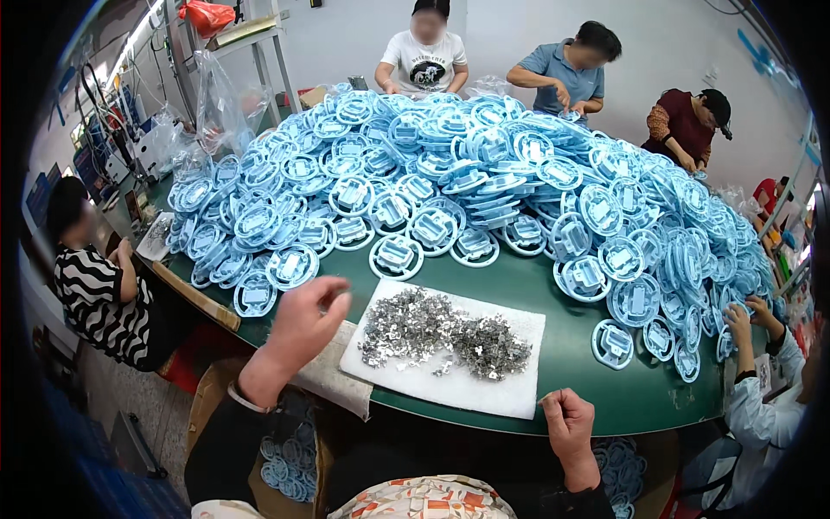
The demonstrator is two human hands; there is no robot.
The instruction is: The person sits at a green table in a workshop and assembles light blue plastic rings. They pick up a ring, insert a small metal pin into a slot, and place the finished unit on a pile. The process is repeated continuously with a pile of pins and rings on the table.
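Note:
My left hand (309,322) is over the left edge of the white foam sheet, close to the nearest light-blue plastic wheel (292,266). Its thumb and fingers are curved but apart, and nothing shows between them. Beside the sheet's right corner, my right hand (569,426) is closed with thumb and fingertips pressed together; whatever it may hold is too small to see. On the white foam sheet (450,400) lie two merging heaps of small metal clips (411,327). A single light-blue wheel (396,256) lies face up just behind the sheet.
A big mound of light-blue wheels (484,164) covers most of the green table (553,303). Several people work around it. Cardboard (333,372) lies at the near edge. Below are boxes holding more wheels (290,463). Clear plastic bags (218,99) hang at the back left.

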